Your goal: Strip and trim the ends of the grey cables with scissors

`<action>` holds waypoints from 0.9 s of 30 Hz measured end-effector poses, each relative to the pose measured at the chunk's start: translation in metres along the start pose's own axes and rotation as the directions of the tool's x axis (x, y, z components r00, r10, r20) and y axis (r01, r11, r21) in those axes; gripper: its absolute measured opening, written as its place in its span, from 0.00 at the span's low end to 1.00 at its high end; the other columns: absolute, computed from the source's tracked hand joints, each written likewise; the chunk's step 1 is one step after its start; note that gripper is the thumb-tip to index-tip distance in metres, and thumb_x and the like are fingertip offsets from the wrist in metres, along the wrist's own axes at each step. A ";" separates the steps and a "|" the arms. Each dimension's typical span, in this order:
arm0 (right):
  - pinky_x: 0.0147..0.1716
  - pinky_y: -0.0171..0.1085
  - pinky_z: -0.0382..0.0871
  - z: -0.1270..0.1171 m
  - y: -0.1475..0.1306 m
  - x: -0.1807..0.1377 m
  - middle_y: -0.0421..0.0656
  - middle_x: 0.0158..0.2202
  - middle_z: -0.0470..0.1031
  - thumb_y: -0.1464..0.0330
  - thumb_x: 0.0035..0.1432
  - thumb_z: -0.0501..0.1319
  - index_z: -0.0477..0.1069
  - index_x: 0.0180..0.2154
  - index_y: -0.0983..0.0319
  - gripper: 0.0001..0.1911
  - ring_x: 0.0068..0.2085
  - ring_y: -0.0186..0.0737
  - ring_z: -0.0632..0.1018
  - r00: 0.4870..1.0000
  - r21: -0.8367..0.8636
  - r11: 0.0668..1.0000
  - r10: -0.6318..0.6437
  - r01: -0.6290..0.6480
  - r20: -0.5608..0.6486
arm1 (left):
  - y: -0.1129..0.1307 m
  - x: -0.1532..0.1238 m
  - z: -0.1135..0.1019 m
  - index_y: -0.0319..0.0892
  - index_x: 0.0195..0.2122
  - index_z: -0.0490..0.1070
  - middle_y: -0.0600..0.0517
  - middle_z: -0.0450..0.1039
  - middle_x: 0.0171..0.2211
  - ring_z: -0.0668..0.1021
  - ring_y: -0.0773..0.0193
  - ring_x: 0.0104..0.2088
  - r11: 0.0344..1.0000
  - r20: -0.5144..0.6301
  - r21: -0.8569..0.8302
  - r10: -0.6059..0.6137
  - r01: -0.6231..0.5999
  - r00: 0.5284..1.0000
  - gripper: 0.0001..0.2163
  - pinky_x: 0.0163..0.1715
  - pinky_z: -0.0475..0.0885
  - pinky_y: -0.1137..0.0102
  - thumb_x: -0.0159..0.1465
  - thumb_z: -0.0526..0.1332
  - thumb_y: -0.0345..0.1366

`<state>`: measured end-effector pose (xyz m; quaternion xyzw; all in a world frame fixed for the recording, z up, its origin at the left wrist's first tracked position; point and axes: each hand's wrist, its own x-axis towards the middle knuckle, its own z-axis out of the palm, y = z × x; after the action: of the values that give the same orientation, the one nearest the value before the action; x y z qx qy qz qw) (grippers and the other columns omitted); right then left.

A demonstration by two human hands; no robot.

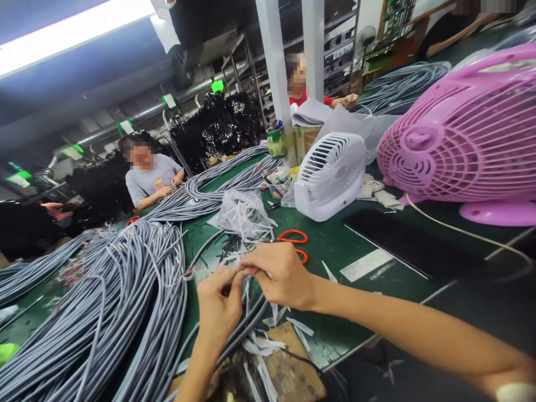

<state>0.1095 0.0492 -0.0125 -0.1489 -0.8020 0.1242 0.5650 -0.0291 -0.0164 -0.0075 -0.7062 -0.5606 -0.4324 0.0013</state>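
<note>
Grey-sheathed and slack, the cable [245, 329] comes up from the near edge of the green table [335, 245] and ends between my two hands, just in front of me. My left hand [220, 304] has its grip clenched round the cable a little below the tip. My right hand [280, 276] has its grip pinched shut on the tip itself; something thin may lie under the fingers, but it is too small to tell. I judge the cable light, pliant and smooth-skinned, likely to slide through a loose pinch, so it is best held close to the end, where it cannot droop. White strips [268, 346] litter the table under my wrists. A big cable bundle [125, 290] lies to the left, and red-handled scissors [293, 237] lie just beyond my right hand.
</note>
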 end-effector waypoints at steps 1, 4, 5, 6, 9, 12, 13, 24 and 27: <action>0.24 0.31 0.60 -0.001 0.004 0.002 0.43 0.23 0.75 0.76 0.53 0.54 0.72 0.27 0.65 0.09 0.23 0.33 0.70 1.000 -0.013 1.000 0.026 -0.026 -0.001 | 0.000 0.001 -0.003 0.38 0.25 0.76 0.55 0.65 0.15 0.65 0.71 0.17 0.999 0.105 -0.034 0.013 -0.010 0.994 0.12 0.18 0.59 0.75 0.59 0.56 0.35; 0.22 0.29 0.58 -0.004 0.012 0.009 0.40 0.20 0.74 0.76 0.51 0.58 0.73 0.25 0.65 0.06 0.20 0.30 0.68 0.971 0.007 0.972 0.232 -0.233 0.051 | 0.000 0.003 -0.014 0.37 0.24 0.76 0.55 0.62 0.15 0.63 0.71 0.18 0.978 0.224 -0.189 -0.040 0.083 0.974 0.15 0.18 0.57 0.75 0.60 0.55 0.39; 0.21 0.29 0.57 -0.004 0.013 0.011 0.39 0.19 0.73 0.76 0.50 0.59 0.73 0.25 0.65 0.06 0.19 0.30 0.67 0.957 0.013 0.959 0.280 -0.282 0.081 | -0.001 0.003 -0.017 0.37 0.24 0.76 0.55 0.60 0.15 0.62 0.71 0.17 0.961 0.190 -0.238 -0.099 0.143 0.977 0.16 0.18 0.57 0.76 0.60 0.55 0.41; 0.21 0.29 0.56 -0.005 0.012 0.011 0.39 0.18 0.72 0.76 0.50 0.59 0.73 0.25 0.65 0.05 0.18 0.29 0.66 0.948 0.020 0.953 0.298 -0.302 0.111 | -0.003 0.003 -0.018 0.36 0.23 0.75 0.56 0.59 0.14 0.61 0.71 0.17 0.937 0.136 -0.283 -0.174 0.206 0.975 0.17 0.17 0.56 0.76 0.60 0.55 0.43; 0.22 0.29 0.57 -0.006 0.001 0.009 0.39 0.19 0.72 0.76 0.50 0.60 0.73 0.25 0.64 0.05 0.19 0.29 0.66 0.963 0.069 0.974 0.203 -0.218 0.176 | -0.009 0.005 -0.016 0.36 0.19 0.72 0.56 0.58 0.13 0.60 0.72 0.15 0.864 -0.039 -0.369 -0.383 0.342 0.923 0.19 0.15 0.54 0.76 0.56 0.58 0.48; 0.22 0.30 0.57 -0.011 -0.009 0.007 0.39 0.19 0.72 0.74 0.51 0.58 0.72 0.25 0.64 0.06 0.19 0.29 0.65 0.980 0.153 0.982 0.083 -0.112 0.180 | -0.013 0.005 -0.010 0.37 0.22 0.74 0.55 0.63 0.15 0.63 0.70 0.17 0.895 -0.058 -0.303 -0.360 0.327 0.931 0.16 0.18 0.57 0.75 0.56 0.58 0.46; 0.22 0.30 0.57 -0.013 -0.009 0.007 0.39 0.20 0.72 0.74 0.52 0.58 0.72 0.25 0.65 0.06 0.19 0.29 0.65 0.983 0.168 0.979 0.086 -0.113 0.160 | -0.013 0.004 -0.008 0.37 0.23 0.75 0.54 0.64 0.16 0.64 0.69 0.19 0.921 -0.013 -0.260 -0.302 0.289 0.953 0.16 0.19 0.58 0.75 0.57 0.57 0.44; 0.19 0.29 0.50 -0.012 0.022 0.020 0.35 0.14 0.60 0.75 0.48 0.59 0.73 0.24 0.66 0.05 0.18 0.27 0.57 0.871 0.009 0.888 0.448 -0.459 0.199 | -0.003 0.003 -0.015 0.36 0.39 0.76 0.53 0.67 0.21 0.65 0.70 0.21 0.723 0.054 -0.559 -0.456 0.405 0.889 0.22 0.19 0.60 0.76 0.52 0.62 0.49; 0.19 0.28 0.50 -0.011 0.017 0.018 0.34 0.15 0.59 0.75 0.48 0.59 0.72 0.24 0.66 0.04 0.19 0.26 0.58 0.840 0.092 0.882 0.402 -0.462 0.364 | -0.005 0.005 -0.016 0.35 0.39 0.76 0.56 0.63 0.20 0.60 0.75 0.19 0.635 0.028 -0.655 -0.521 0.410 0.853 0.22 0.17 0.56 0.79 0.49 0.65 0.49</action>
<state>0.1156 0.0721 0.0008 -0.2528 -0.8171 0.3426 0.3887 -0.0428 -0.0182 0.0028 -0.4559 -0.5403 -0.6382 -0.3048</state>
